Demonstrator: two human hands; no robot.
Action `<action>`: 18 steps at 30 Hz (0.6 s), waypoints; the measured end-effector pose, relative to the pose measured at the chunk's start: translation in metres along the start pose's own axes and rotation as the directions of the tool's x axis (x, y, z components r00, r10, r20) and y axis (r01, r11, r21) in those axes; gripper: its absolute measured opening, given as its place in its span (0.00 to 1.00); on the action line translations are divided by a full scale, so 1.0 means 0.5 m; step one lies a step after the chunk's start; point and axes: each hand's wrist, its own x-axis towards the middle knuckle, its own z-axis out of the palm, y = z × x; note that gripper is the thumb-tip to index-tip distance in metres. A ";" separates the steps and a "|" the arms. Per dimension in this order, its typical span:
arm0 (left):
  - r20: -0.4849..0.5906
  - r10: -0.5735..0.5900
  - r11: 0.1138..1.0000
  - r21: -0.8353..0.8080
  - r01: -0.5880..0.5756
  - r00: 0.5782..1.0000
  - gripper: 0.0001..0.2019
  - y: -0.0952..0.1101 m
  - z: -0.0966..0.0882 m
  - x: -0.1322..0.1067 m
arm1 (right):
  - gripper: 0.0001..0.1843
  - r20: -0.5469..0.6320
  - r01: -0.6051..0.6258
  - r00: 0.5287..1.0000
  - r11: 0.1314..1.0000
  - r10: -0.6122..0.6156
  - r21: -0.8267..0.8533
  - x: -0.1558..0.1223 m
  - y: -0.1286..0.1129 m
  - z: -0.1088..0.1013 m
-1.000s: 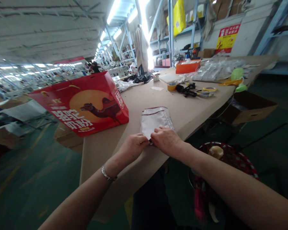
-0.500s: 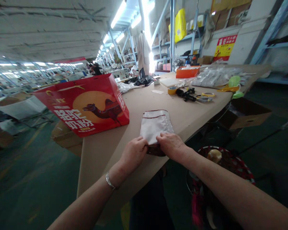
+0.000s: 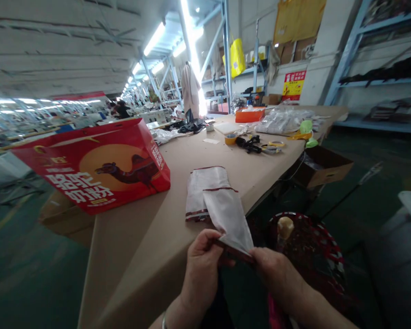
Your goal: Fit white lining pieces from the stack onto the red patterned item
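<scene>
My left hand [image 3: 202, 260] and my right hand [image 3: 274, 269] pinch the dark-red-trimmed end of a white fabric piece [image 3: 228, 217], holding it up over the table's near edge. Its far end slopes down and rests on a second white fabric piece [image 3: 202, 192], which lies flat on the kraft-paper-covered table [image 3: 157, 219]. That lower piece also has dark red trim along its ends. My fingers hide part of the held trim.
A red camel-print gift bag [image 3: 99, 167] stands at the table's left. Farther along are tape rolls, black scissors [image 3: 250, 145], an orange box [image 3: 250, 114] and plastic bags [image 3: 282, 121]. A red-and-white basket [image 3: 304, 256] and a cardboard box [image 3: 322, 167] sit beyond the right edge.
Both hands have risen toward me, lifting one fabric layer off the other. The fabric no longer lies as one flat piece under my hands. The view has shifted slightly left.
</scene>
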 end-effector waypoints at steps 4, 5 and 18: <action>0.087 -0.255 0.947 -0.181 0.267 0.963 0.14 -0.056 0.053 -0.025 | 0.14 0.025 -0.217 0.959 0.677 0.281 0.704 -0.042 0.021 0.016; 0.120 -0.285 0.946 -0.122 0.299 0.951 0.14 -0.073 0.062 -0.029 | 0.14 0.026 -0.224 0.922 0.479 0.386 0.849 -0.047 0.024 0.009; 0.502 -0.490 0.789 -0.092 0.607 0.713 0.08 -0.031 0.223 0.108 | 0.24 0.198 -0.259 0.867 0.074 0.457 0.963 -0.014 0.046 -0.237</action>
